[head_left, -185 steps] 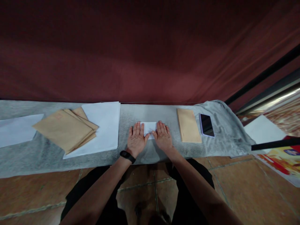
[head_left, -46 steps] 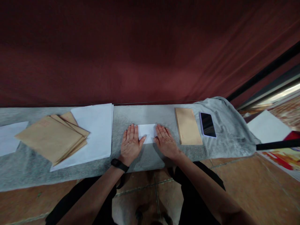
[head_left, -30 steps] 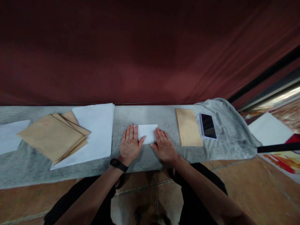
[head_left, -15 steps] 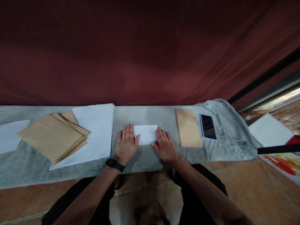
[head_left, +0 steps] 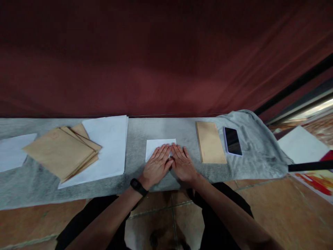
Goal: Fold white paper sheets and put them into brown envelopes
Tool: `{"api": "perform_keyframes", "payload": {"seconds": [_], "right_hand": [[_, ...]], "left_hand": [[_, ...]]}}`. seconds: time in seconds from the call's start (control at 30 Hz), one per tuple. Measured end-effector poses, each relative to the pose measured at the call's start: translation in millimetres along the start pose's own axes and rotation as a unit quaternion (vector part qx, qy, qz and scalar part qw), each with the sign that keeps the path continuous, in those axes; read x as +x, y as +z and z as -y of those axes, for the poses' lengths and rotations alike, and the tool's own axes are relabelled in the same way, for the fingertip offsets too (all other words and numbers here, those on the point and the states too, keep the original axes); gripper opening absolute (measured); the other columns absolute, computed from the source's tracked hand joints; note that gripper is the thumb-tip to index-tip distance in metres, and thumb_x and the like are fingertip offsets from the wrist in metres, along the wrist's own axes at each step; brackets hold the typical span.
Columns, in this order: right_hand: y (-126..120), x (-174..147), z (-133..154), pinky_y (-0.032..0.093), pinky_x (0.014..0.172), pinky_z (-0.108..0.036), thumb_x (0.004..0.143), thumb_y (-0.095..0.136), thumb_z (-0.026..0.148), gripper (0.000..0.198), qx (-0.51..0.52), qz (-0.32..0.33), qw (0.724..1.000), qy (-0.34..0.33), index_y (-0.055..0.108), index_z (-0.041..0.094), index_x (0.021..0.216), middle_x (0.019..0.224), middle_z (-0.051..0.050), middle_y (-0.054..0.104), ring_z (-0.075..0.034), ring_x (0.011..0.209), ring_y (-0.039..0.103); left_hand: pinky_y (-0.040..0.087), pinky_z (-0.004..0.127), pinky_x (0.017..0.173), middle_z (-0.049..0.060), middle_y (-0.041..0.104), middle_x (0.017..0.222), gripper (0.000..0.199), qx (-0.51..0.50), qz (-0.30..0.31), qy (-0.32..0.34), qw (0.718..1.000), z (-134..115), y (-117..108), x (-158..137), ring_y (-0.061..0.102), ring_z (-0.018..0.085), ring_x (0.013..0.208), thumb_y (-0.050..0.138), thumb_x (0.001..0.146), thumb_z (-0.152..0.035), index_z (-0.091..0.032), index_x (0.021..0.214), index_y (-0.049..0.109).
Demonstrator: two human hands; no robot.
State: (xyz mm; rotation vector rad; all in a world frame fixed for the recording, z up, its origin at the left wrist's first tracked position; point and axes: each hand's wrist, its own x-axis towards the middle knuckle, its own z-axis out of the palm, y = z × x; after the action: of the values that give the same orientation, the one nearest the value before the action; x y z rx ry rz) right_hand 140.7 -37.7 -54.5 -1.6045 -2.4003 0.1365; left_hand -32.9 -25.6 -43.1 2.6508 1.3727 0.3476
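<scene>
White paper [head_left: 152, 147] lies midway between the table's [head_left: 145, 127] long edges; the left hand [head_left: 157, 167] has joined the right hand [head_left: 183, 167], both flat, ungripping, pressure seemingly gathered on the paper's right half.

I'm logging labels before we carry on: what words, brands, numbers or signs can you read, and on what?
No text is readable.
Brown envelopes at left: faint reddish print, too blurred to read.
Brown stack at right: reddish mark, too small to read.
Colourful printed sheet at far right: blurred, no words legible.
Small white paper: no print visible.
Phone: screen dark, nothing legible.
</scene>
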Motion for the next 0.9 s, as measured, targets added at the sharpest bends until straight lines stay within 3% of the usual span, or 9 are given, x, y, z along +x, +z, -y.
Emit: {"api": "perform_keyframes", "payload": {"seconds": [0.23,0.33,0.47,0.57,0.73,0.9], "right_hand": [[14,-12,12,0.029,0.124,-0.056,0.104,0.042,0.033,0.06,0.006,-0.056,0.998,-0.028,0.037,0.002,0.155,0.16,-0.022,0.041,-0.031,0.152,0.034],[22,-23,27,0.037,0.12,-0.057,0.102,0.049,0.041,0.061,0.014,-0.081,0.996,-0.045,0.048,-0.001,0.147,0.151,-0.027,0.05,-0.035,0.147,0.041],[23,-32,44,0.042,0.117,-0.052,0.1,0.056,0.046,0.056,0.029,-0.046,0.997,-0.059,0.061,0.003,0.135,0.138,-0.025,0.063,-0.035,0.136,0.054],[19,-33,48,0.041,0.117,-0.052,0.098,0.059,0.048,0.056,0.031,-0.035,0.997,-0.06,0.064,0.005,0.133,0.137,-0.023,0.064,-0.036,0.135,0.055],[16,-30,47,0.036,0.12,-0.057,0.098,0.059,0.05,0.061,0.018,-0.035,0.997,-0.071,0.06,0.006,0.139,0.144,-0.023,0.059,-0.038,0.143,0.045],[9,-27,43,0.032,0.123,-0.056,0.098,0.059,0.05,0.056,0.033,-0.027,0.996,-0.082,0.062,0.008,0.136,0.142,-0.021,0.061,-0.035,0.144,0.045]], "left_hand": [[0.023,0.045,0.128,0.012,0.035,0.165,0.065,-0.011,0.025,0.007,1.0,10,-5,12,0.028,0.022,0.155,0.032,0.106,-0.052,-0.012,0.157,0.035],[0.024,0.044,0.128,0.009,0.038,0.164,0.061,-0.031,0.047,0.026,0.998,13,-10,20,0.028,0.021,0.155,0.03,0.107,-0.05,-0.015,0.156,0.04],[0.022,0.044,0.128,0.003,0.041,0.163,0.055,-0.05,0.06,0.054,0.995,17,-13,30,0.03,0.019,0.154,0.031,0.107,-0.049,-0.024,0.154,0.044],[0.019,0.044,0.129,0.001,0.04,0.163,0.053,-0.056,0.07,0.064,0.994,16,-11,37,0.028,0.018,0.155,0.032,0.107,-0.049,-0.027,0.154,0.043],[0.018,0.047,0.129,0.001,0.037,0.164,0.056,-0.054,0.079,0.055,0.994,10,-3,47,0.026,0.019,0.156,0.025,0.108,-0.049,-0.026,0.157,0.039],[0.021,0.047,0.128,0.001,0.04,0.163,0.057,-0.037,0.051,0.029,0.998,10,4,50,0.028,0.019,0.155,0.024,0.107,-0.049,-0.026,0.157,0.038]]}}
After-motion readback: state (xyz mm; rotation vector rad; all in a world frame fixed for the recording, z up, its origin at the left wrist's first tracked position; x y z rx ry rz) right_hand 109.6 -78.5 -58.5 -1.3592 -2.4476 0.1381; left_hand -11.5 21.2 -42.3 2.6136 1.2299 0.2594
